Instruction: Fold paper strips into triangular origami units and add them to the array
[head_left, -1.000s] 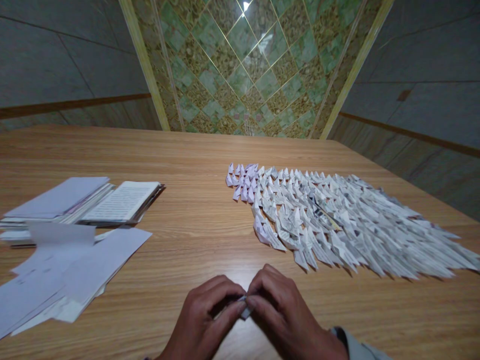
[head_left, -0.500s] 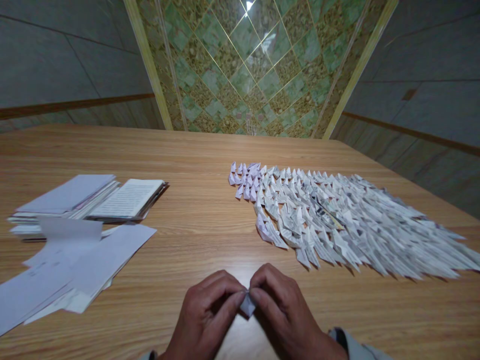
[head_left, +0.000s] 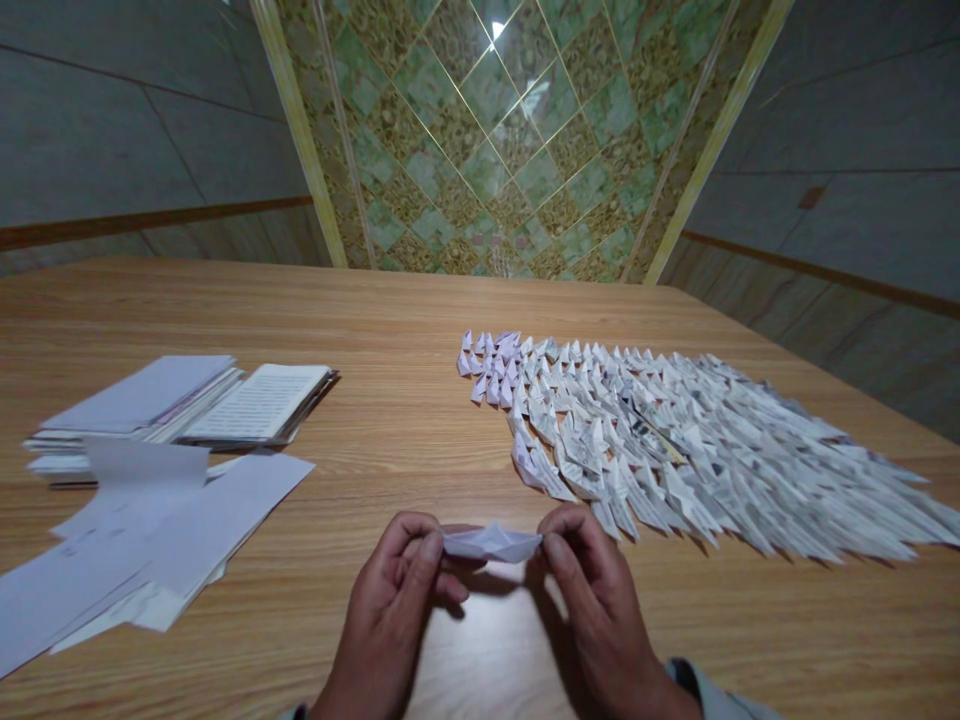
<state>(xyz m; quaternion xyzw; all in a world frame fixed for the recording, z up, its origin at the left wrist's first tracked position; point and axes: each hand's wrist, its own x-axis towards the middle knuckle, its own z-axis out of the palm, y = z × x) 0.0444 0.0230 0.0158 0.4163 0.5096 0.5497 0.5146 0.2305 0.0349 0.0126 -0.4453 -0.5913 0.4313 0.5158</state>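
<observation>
A small white folded paper boat (head_left: 492, 542) is stretched out between both my hands, just above the wooden table (head_left: 390, 420). My left hand (head_left: 390, 610) pinches its left end with thumb and fingers. My right hand (head_left: 592, 600) pinches its right end the same way. Beyond my right hand lies a large spread of several finished paper boats (head_left: 675, 450) in rows.
Loose white sheets (head_left: 150, 530) lie at the left front, one with a curled edge. Behind them sits a stack of printed paper and booklets (head_left: 195, 400). A tiled wall with green patterned tiles rises behind the table's far edge.
My hands have moved apart and slightly forward, pulling the compact folded piece open into a wide boat shape.
</observation>
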